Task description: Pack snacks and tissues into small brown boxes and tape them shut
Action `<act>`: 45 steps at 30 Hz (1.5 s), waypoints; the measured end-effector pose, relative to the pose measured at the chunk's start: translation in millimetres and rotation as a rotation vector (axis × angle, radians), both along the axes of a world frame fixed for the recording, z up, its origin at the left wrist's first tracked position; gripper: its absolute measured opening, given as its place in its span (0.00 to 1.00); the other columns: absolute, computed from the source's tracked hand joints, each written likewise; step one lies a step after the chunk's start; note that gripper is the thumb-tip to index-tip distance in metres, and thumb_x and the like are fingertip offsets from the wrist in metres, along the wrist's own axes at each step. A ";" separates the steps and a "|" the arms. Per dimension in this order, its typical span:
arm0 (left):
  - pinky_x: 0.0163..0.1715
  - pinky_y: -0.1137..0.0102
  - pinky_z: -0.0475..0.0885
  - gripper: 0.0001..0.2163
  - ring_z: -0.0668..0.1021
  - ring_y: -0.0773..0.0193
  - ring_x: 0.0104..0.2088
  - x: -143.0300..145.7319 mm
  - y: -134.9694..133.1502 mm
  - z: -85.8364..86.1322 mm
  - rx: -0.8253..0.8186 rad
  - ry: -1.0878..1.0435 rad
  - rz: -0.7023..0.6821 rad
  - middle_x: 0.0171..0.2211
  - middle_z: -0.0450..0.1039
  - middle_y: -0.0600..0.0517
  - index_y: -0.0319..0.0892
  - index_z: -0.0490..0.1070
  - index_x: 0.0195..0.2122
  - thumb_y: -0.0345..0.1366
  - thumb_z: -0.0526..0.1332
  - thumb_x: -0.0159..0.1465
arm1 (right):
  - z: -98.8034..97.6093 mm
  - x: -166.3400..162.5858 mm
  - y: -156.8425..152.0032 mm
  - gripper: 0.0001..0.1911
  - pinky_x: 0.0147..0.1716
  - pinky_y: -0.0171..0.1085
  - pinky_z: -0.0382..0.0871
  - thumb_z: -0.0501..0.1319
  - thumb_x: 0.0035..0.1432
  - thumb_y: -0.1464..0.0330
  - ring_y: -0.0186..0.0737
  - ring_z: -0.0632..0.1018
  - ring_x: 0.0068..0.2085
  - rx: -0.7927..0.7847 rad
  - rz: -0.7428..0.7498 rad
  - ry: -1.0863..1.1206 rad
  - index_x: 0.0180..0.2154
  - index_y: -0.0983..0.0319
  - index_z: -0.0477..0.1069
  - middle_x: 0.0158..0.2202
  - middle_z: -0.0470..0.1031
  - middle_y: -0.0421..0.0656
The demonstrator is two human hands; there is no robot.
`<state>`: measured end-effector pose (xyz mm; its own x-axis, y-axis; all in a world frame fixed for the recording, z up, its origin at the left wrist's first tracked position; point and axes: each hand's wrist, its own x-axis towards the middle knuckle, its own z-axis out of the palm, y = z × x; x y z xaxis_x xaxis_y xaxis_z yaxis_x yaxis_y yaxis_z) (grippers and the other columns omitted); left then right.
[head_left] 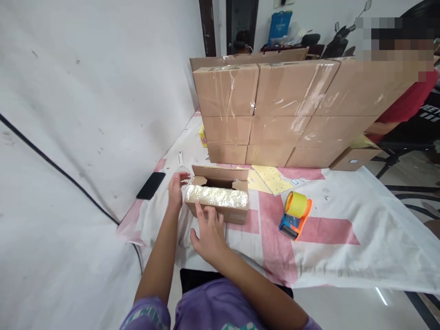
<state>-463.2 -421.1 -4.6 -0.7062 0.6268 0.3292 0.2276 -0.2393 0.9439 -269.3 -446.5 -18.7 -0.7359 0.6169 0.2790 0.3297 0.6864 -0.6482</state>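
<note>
A small brown cardboard box (237, 215) stands in front of me, its back flap raised and its dark inside partly showing. A shiny, wrinkled, pale strip (216, 197), apparently clear plastic or tape, runs along its near top edge. Beside the box's left end is my left hand (175, 189), open, with its fingers bent toward the corner. My right hand (209, 231) is open, fingers apart, with its fingertips against the near side of the box. Neither hand is wrapped round anything. Behind the left fingers lies a white perforated scoop (180, 158), partly hidden.
Stacked taped cartons (282, 91) form a wall behind the box. An orange-blue tape dispenser (297, 215) with yellow tape lies right; yellow dotted sheets (271, 178) lie behind. A black phone (151, 185) rests left. Someone in a red sleeve (409, 107) is at the far right.
</note>
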 end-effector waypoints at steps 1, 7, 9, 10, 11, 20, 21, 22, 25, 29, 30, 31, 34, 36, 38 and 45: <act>0.56 0.55 0.71 0.20 0.78 0.53 0.50 1.5 -9.4 6.6 -0.021 0.062 -0.028 0.47 0.78 0.45 0.42 0.78 0.45 0.54 0.61 0.69 | 0.7 8.0 1.1 0.42 0.52 0.59 0.70 0.62 0.59 0.68 0.58 0.72 0.55 -0.018 0.028 0.019 0.73 0.62 0.53 0.55 0.66 0.57; 0.58 0.54 0.61 0.15 0.78 0.49 0.50 26.8 -53.8 41.5 -0.346 1.042 -0.162 0.43 0.81 0.49 0.50 0.78 0.49 0.46 0.70 0.62 | -2.9 99.2 13.9 0.26 0.48 0.45 0.74 0.58 0.65 0.69 0.46 0.75 0.50 0.002 -0.102 0.342 0.64 0.55 0.64 0.50 0.70 0.48; 0.55 0.56 0.62 0.03 0.80 0.53 0.46 34.0 -65.4 44.1 -0.315 1.230 -0.127 0.39 0.81 0.52 0.51 0.77 0.42 0.38 0.66 0.67 | -6.2 143.1 35.4 0.16 0.47 0.48 0.73 0.61 0.63 0.67 0.49 0.75 0.47 0.130 -0.407 0.397 0.53 0.56 0.69 0.46 0.71 0.47; 0.53 0.58 0.62 0.04 0.81 0.55 0.45 36.9 -71.9 43.7 -0.304 1.287 -0.146 0.38 0.82 0.53 0.51 0.76 0.39 0.34 0.62 0.68 | -8.3 165.6 50.0 0.13 0.48 0.51 0.71 0.63 0.61 0.64 0.50 0.74 0.46 0.185 -0.579 0.417 0.48 0.57 0.69 0.44 0.71 0.47; 0.51 0.59 0.63 0.08 0.81 0.58 0.45 39.6 -79.0 42.4 -0.306 1.322 -0.184 0.39 0.82 0.54 0.52 0.75 0.37 0.30 0.59 0.69 | -10.6 187.4 66.3 0.15 0.50 0.54 0.69 0.66 0.58 0.62 0.52 0.74 0.47 0.197 -0.734 0.433 0.45 0.58 0.68 0.43 0.70 0.48; 0.51 0.53 0.65 0.26 0.70 0.41 0.56 38.1 -104.5 46.1 -0.486 1.117 -0.434 0.60 0.75 0.43 0.49 0.75 0.51 0.64 0.57 0.66 | -42.0 250.9 173.3 0.30 0.42 0.47 0.76 0.76 0.40 0.53 0.46 0.81 0.39 -0.613 -0.773 0.742 0.39 0.57 0.65 0.37 0.78 0.43; 0.52 0.54 0.64 0.28 0.70 0.42 0.55 35.2 -98.0 50.7 -0.496 1.098 -0.473 0.60 0.75 0.43 0.50 0.75 0.53 0.65 0.54 0.66 | -43.8 244.8 176.6 0.31 0.39 0.46 0.77 0.76 0.40 0.52 0.46 0.82 0.37 -0.665 -0.752 0.698 0.41 0.58 0.67 0.36 0.79 0.43; 0.53 0.54 0.64 0.30 0.70 0.43 0.55 32.5 -90.3 56.0 -0.506 1.080 -0.522 0.60 0.75 0.43 0.50 0.74 0.56 0.66 0.53 0.66 | -44.7 238.5 178.9 0.32 0.36 0.45 0.78 0.76 0.40 0.51 0.47 0.82 0.35 -0.698 -0.735 0.646 0.43 0.58 0.69 0.36 0.80 0.44; 0.56 0.54 0.63 0.33 0.68 0.44 0.56 27.3 -64.6 72.8 -0.549 1.037 -0.645 0.60 0.75 0.44 0.51 0.70 0.63 0.67 0.51 0.67 | -43.3 225.5 181.6 0.33 0.34 0.45 0.79 0.77 0.42 0.52 0.50 0.83 0.36 -0.673 -0.689 0.488 0.46 0.61 0.74 0.39 0.83 0.48; 0.50 0.58 0.65 0.27 0.70 0.48 0.52 28.3 -43.7 91.3 -0.616 1.044 -0.713 0.52 0.78 0.47 0.51 0.73 0.58 0.62 0.53 0.69 | -40.5 224.8 178.8 0.30 0.34 0.45 0.80 0.76 0.45 0.51 0.52 0.84 0.37 -0.622 -0.694 0.388 0.43 0.64 0.77 0.38 0.84 0.51; 0.49 0.58 0.65 0.25 0.71 0.48 0.50 28.9 -42.4 94.1 -0.613 1.075 -0.690 0.51 0.78 0.47 0.51 0.75 0.54 0.62 0.54 0.69 | -41.0 225.8 176.9 0.30 0.34 0.44 0.79 0.76 0.45 0.51 0.52 0.84 0.37 -0.618 -0.708 0.398 0.44 0.64 0.77 0.38 0.84 0.51; 0.47 0.58 0.65 0.24 0.72 0.49 0.48 29.0 -42.4 95.6 -0.602 1.117 -0.633 0.50 0.77 0.47 0.50 0.76 0.52 0.61 0.56 0.68 | -42.1 226.4 174.4 0.30 0.34 0.44 0.79 0.75 0.45 0.50 0.51 0.84 0.36 -0.612 -0.721 0.417 0.44 0.64 0.76 0.38 0.84 0.50; 0.43 0.58 0.65 0.18 0.73 0.48 0.43 24.2 -47.8 92.4 -0.540 1.228 -0.320 0.46 0.77 0.46 0.51 0.78 0.45 0.57 0.61 0.67 | -46.9 224.7 165.3 0.28 0.32 0.42 0.78 0.75 0.47 0.51 0.49 0.83 0.35 -0.568 -0.761 0.481 0.43 0.62 0.76 0.37 0.83 0.48; 0.39 0.59 0.65 0.14 0.74 0.48 0.41 16.6 -53.8 85.8 -0.503 1.205 -0.161 0.41 0.78 0.47 0.53 0.79 0.45 0.53 0.62 0.67 | -48.6 220.1 158.9 0.26 0.33 0.42 0.78 0.75 0.48 0.52 0.47 0.82 0.34 -0.549 -0.778 0.527 0.42 0.61 0.76 0.36 0.82 0.47; 0.36 0.60 0.66 0.13 0.75 0.50 0.38 8.1 -60.2 79.3 -0.492 1.108 -0.135 0.38 0.78 0.48 0.54 0.79 0.47 0.51 0.62 0.67 | -47.4 213.7 153.6 0.24 0.34 0.41 0.78 0.74 0.49 0.53 0.46 0.82 0.35 -0.555 -0.788 0.596 0.42 0.61 0.76 0.36 0.81 0.46; 0.41 0.64 0.73 0.21 0.81 0.53 0.43 6.1 -73.0 66.9 -0.619 0.866 -0.394 0.50 0.77 0.48 0.54 0.75 0.59 0.51 0.64 0.67 | -37.6 190.9 153.9 0.26 0.37 0.43 0.78 0.72 0.51 0.53 0.47 0.83 0.37 -0.559 -0.792 0.687 0.45 0.61 0.74 0.40 0.82 0.49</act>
<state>-457.1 -494.1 62.3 -0.1094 0.9798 0.1674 0.8733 0.0143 0.4869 -78.4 -292.6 -56.3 0.1039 0.9945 0.0142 0.0010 0.0142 -0.9999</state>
